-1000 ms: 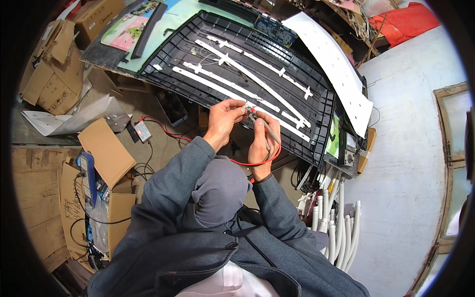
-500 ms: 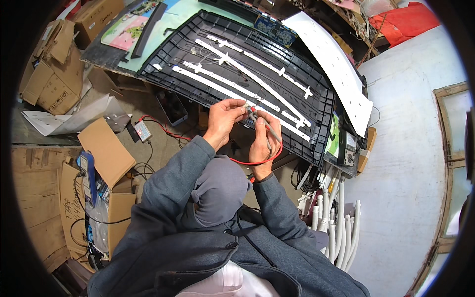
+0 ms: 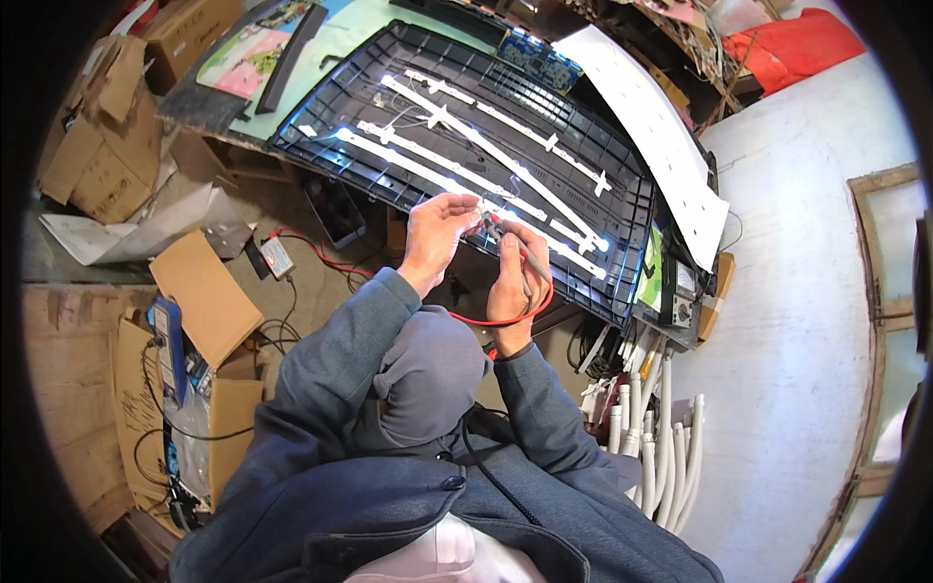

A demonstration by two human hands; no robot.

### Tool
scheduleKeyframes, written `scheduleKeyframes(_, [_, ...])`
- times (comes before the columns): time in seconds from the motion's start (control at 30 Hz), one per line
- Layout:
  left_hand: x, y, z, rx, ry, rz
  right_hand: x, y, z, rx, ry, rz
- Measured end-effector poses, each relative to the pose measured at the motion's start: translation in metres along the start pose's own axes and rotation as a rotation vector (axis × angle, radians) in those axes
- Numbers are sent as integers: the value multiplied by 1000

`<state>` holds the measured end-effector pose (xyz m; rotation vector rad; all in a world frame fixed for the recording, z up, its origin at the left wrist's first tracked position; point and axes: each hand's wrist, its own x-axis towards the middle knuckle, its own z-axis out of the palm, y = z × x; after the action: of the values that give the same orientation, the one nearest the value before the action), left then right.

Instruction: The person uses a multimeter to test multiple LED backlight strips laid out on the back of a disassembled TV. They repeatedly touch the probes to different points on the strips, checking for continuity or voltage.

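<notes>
My left hand (image 3: 434, 239) is closed in a pinch on a small pale connector (image 3: 481, 206) at the near edge of a black TV back panel (image 3: 406, 199). My right hand (image 3: 515, 284) grips a pair of test probes (image 3: 496, 227), one red and one dark, their tips meeting the connector between my fingertips. Exact contact is too small to see. From the probes a red lead (image 3: 486, 321) loops below my right hand. White LED strips (image 3: 466, 127) lie slantwise across the panel; several of their lamps glow bright bluish white.
A white perforated sheet (image 3: 646, 126) leans along the panel's right side. At left, a small tester box (image 3: 276, 257) with red and black cables sits beside cardboard boxes (image 3: 207, 296). White pipes (image 3: 671, 437) stand at lower right, near an analog meter (image 3: 683, 309).
The LED strips were unlit and now shine, casting bluish light on the panel's edges. Both hands keep nearly the same place and grip.
</notes>
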<state>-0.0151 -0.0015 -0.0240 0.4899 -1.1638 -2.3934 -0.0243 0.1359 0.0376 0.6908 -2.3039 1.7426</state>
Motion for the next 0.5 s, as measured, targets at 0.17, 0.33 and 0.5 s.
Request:
scheduleKeyframes(0.17, [2, -15, 8, 50, 7, 86, -3, 18, -3, -45, 10, 40])
scheduleKeyframes(0.33, [-1, -9, 16, 85, 31, 63, -4, 8, -4, -12, 22, 82])
scheduleKeyframes(0.5, [2, -10, 13, 68, 28, 44, -1, 11, -2, -28, 19, 71])
